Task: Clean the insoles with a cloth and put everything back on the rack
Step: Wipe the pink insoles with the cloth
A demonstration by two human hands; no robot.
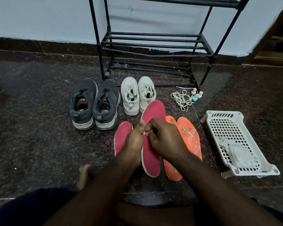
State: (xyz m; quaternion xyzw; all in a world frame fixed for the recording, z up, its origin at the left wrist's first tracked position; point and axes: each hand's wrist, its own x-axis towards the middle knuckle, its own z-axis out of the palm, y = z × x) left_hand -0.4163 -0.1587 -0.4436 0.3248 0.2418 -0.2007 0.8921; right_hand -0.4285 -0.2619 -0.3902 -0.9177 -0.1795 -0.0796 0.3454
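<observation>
1. While the person sits on the dark speckled floor (39, 128), the left hand (134, 141) grips one pink insole (151, 144) by its left edge, thumb up along it, lifting it off the floor and tilted; the right hand (165, 139) has its fingers curled at the insole's face, pinching at something small and pale; what it pinches is too small to tell.
2. A second pink insole (121, 137) lies flat on the floor just left of the held one; two orange insoles (188, 136) lie to its right, overlapping, the upper one flecked with pale debris.
3. Beyond them stand a pair of grey sneakers (95, 103) and a pair of white sneakers (138, 93), toes toward the black metal rack (153, 46) against the wall.
4. White laces (181, 99) and small pastel bottles (196, 94) lie by the rack's right foot; a white perforated basket (227, 126) at the right holds a pale folded item.
</observation>
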